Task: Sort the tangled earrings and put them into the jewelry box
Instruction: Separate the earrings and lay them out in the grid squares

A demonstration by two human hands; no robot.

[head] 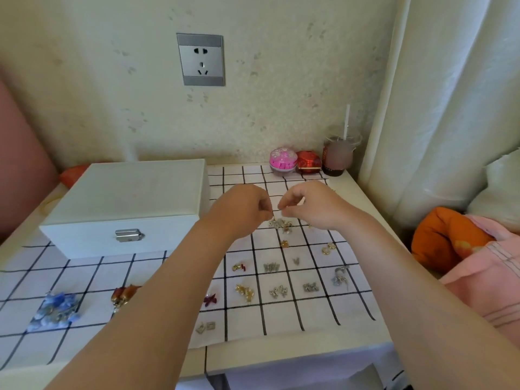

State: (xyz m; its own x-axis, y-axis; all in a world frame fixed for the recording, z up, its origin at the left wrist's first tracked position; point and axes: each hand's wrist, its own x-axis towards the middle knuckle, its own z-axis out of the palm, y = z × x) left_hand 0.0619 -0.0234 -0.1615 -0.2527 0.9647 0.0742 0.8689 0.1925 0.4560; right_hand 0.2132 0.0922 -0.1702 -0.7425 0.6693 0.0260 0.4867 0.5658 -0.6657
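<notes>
Head view is showing both hands working over the tangled earrings (281, 223), a small silver cluster lying on the checked cloth (84, 277) to the right of the jewelry box (126, 198). The left hand (242, 211) and right hand (312, 205) are hovering just above the cluster, fingertips nearly meeting. Each hand is curling its fingers, with thumb and forefinger drawing close in a pinch; whether a piece is sitting between them is too small to tell.

Judgement: the untangling step is in hand, and sorting is looking well along. Separated pieces are lying in the cloth squares nearer the person, among them gold hoops (327, 248) and blue flower pieces (56, 308). The box is sitting with its lid down and its latch (128, 235) closed, so boxing is apparently not yet begun.

The next move is calling for a fine, slow pull to free one piece without snagging its neighbours, then setting it in a square. The box is going to need unlatching.
</notes>
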